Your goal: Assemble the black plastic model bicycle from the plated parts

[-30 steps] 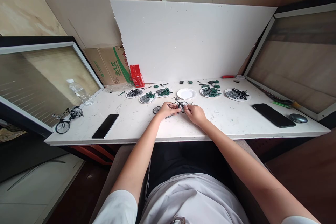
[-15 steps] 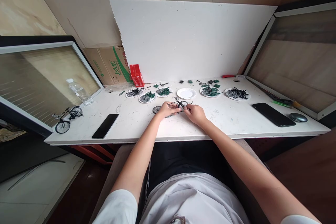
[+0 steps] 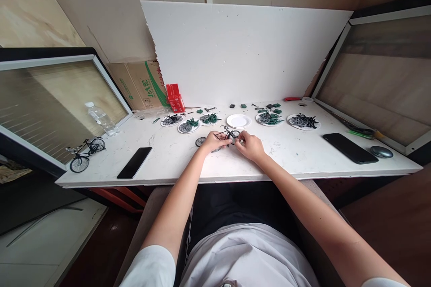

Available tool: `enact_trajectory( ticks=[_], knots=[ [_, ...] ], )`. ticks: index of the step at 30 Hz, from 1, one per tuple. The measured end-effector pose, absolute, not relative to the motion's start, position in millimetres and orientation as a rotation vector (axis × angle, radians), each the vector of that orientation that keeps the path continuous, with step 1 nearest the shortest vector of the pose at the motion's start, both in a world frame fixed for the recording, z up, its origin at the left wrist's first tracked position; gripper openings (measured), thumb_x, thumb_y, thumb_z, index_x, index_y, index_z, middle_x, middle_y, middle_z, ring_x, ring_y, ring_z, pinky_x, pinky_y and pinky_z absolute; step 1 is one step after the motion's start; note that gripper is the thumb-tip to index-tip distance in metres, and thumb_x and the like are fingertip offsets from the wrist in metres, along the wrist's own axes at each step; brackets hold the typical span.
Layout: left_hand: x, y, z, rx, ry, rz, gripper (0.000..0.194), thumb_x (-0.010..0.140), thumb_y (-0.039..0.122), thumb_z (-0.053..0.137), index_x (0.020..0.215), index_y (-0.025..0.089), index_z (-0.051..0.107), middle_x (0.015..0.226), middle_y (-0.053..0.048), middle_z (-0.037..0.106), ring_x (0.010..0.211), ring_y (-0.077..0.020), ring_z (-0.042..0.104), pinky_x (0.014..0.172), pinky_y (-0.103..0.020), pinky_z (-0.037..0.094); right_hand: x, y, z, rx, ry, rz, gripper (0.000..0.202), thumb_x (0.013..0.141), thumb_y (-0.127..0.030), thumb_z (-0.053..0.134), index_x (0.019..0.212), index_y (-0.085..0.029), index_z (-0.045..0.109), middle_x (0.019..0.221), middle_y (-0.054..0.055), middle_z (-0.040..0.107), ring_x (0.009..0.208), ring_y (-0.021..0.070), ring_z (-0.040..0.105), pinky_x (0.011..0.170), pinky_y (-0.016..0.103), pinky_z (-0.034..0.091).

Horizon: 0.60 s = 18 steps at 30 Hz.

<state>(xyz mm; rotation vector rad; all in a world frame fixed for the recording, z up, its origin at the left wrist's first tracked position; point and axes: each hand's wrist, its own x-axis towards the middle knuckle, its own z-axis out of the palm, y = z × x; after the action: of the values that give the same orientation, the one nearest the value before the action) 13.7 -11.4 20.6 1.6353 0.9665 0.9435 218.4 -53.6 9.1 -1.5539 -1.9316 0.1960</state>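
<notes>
Near the middle of the white table, my left hand (image 3: 213, 141) is closed on a small black model bicycle frame (image 3: 226, 135). A spoked wheel (image 3: 233, 135) shows at the frame's right part. My right hand (image 3: 251, 145) is pinched at that wheel's right edge; what lies between its fingertips is too small to make out. A loose wheel (image 3: 200, 141) lies on the table just left of my left hand. Some small parts beneath my left hand are mostly hidden. Behind the hands is a bare white paper plate (image 3: 238, 120).
Paper plates of black and green parts (image 3: 189, 125) line the back. A finished-looking bicycle (image 3: 86, 153), a bottle (image 3: 103, 119) and a phone (image 3: 134, 163) are on the left. Another phone (image 3: 350, 148) and a mouse (image 3: 381, 151) lie right. A red box (image 3: 175, 98) stands behind.
My right hand's fingers have shifted slightly and drawn in closer at the wheel. My left hand keeps its hold on the bicycle frame. The whole view has moved very slightly.
</notes>
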Motion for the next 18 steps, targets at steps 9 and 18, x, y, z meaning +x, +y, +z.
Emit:
enact_trajectory(
  ticks=[9, 18],
  knots=[
    [13.7, -10.9, 19.5, 1.623, 0.983, 0.940, 0.035, 0.063, 0.041, 0.095, 0.077, 0.016, 0.075, 0.076, -0.004, 0.073, 0.061, -0.0118, 0.061, 0.060, -0.025, 0.049, 219.8, -49.4, 6.3, -1.534, -1.967, 0.209, 0.026, 0.100, -0.038, 0.049, 0.084, -0.019, 0.058, 0.071, 0.005, 0.064, 0.063, 0.0176, 0.054, 0.060, 0.026, 0.026],
    [13.6, -10.9, 19.8, 1.633, 0.964, 0.946, 0.037, 0.062, 0.043, 0.096, 0.076, 0.016, 0.075, 0.076, -0.005, 0.073, 0.060, -0.0118, 0.060, 0.059, -0.025, 0.048, 219.4, -53.1, 10.3, -1.558, -1.946, 0.232, 0.028, 0.101, -0.041, 0.051, 0.085, -0.019, 0.059, 0.071, 0.005, 0.064, 0.063, 0.0174, 0.054, 0.059, 0.026, 0.026]
  ],
)
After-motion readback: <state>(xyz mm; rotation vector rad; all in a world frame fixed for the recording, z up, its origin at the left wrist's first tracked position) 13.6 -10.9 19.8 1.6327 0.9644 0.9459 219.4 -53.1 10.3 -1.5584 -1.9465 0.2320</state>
